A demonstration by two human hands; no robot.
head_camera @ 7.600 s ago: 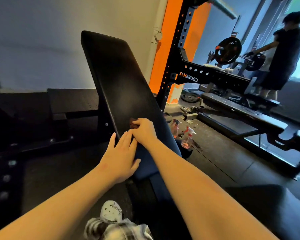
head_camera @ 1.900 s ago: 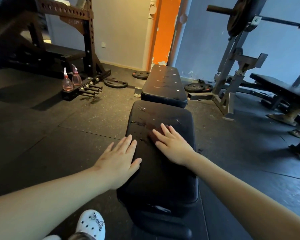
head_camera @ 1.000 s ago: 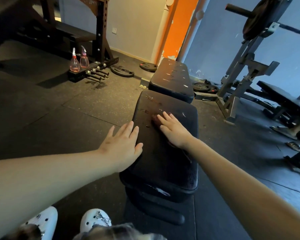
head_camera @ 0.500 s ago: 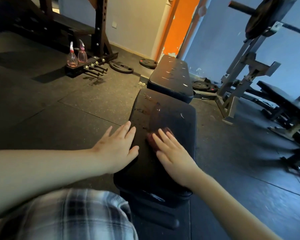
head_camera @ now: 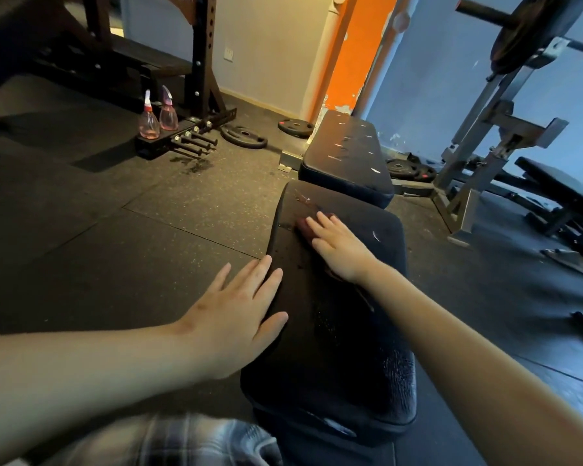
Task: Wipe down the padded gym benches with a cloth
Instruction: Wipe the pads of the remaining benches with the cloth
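Note:
A black padded bench (head_camera: pixel 344 338) runs away from me in two pads; the near pad is wet with droplets and the far pad (head_camera: pixel 345 153) is scuffed with white tears. My right hand (head_camera: pixel 339 245) lies flat with straight fingers on a small dark red cloth (head_camera: pixel 303 225), pressing it onto the far left part of the near pad. Only the cloth's edge shows past my fingertips. My left hand (head_camera: pixel 239 314) rests flat and open on the pad's left edge, nearer to me.
Two pink spray bottles (head_camera: pixel 159 114) stand on the base of a dark rack at the back left. Weight plates (head_camera: pixel 244 137) lie on the rubber floor. A grey barbell stand (head_camera: pixel 495 129) and another bench (head_camera: pixel 559 186) are to the right.
My right hand has slid the cloth away from me, up the near pad toward its far end. My left hand stays on the left edge.

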